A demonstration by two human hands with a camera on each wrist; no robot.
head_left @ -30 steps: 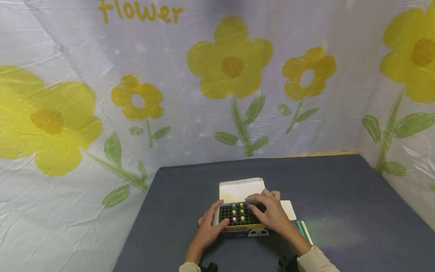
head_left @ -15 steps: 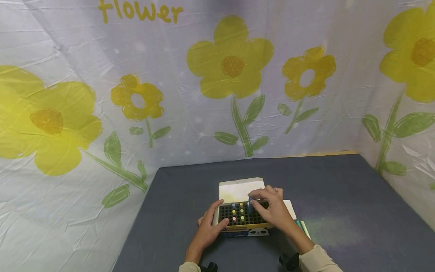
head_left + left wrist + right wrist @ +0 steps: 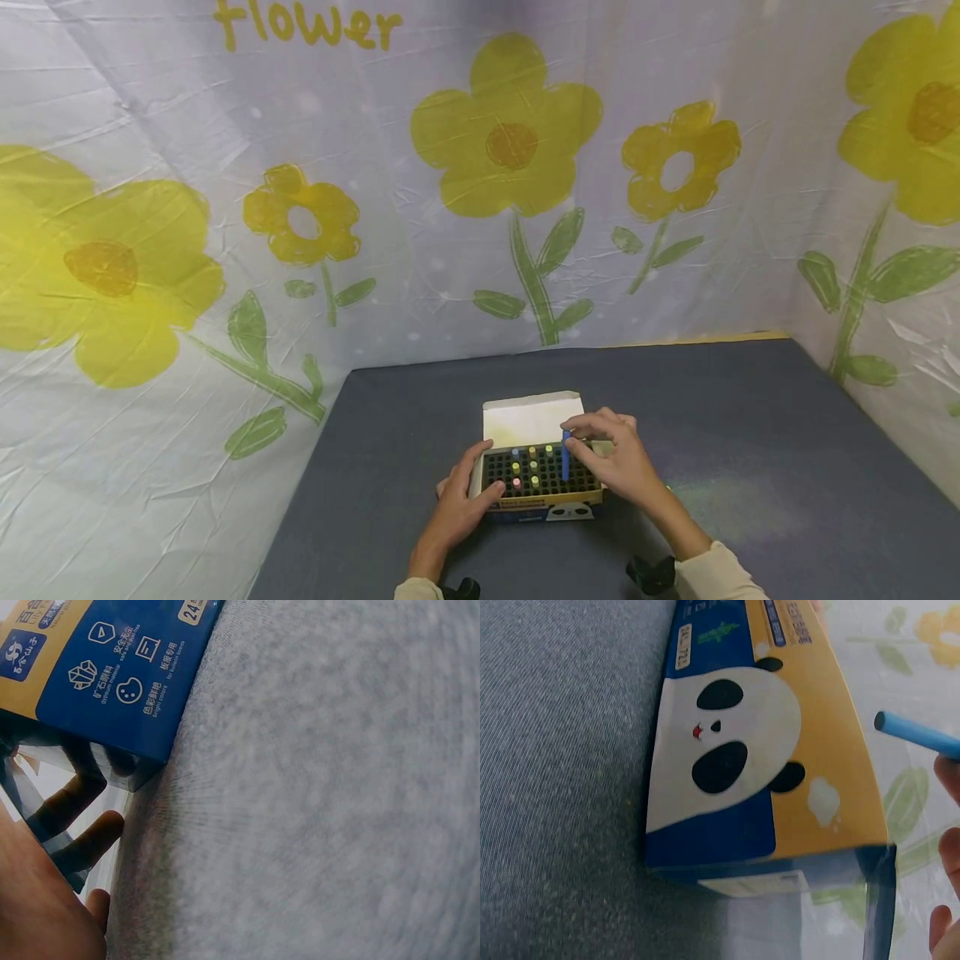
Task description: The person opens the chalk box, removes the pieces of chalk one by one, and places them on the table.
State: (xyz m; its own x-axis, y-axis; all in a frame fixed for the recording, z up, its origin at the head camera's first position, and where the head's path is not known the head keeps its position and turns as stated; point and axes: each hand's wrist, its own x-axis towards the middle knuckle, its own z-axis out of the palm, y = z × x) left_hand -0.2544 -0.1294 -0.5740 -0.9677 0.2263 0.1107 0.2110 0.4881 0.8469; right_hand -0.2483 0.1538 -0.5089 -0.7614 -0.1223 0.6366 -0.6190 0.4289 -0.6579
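- right hand (image 3: 618, 460): fingers closed in a pinch round the upper end of a blue stick (image 3: 566, 460); it hangs below them, lower end above the black grid (image 3: 499, 467);
- left hand (image 3: 461, 497): fingers parted, gripping the box (image 3: 519, 503) by its end;
- yellow stick (image 3: 516, 469): between both hands' fingers, upright in the grid

Tabletop (image 3: 427, 396) room beyond lid (image 3: 534, 418) — left grip (image 3: 463, 497) blocks box's (image 3: 525, 505) left end.

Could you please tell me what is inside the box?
A black holed tray bearing several coloured sticks; left hand and right hand cover parts, and everything beneath is hidden.
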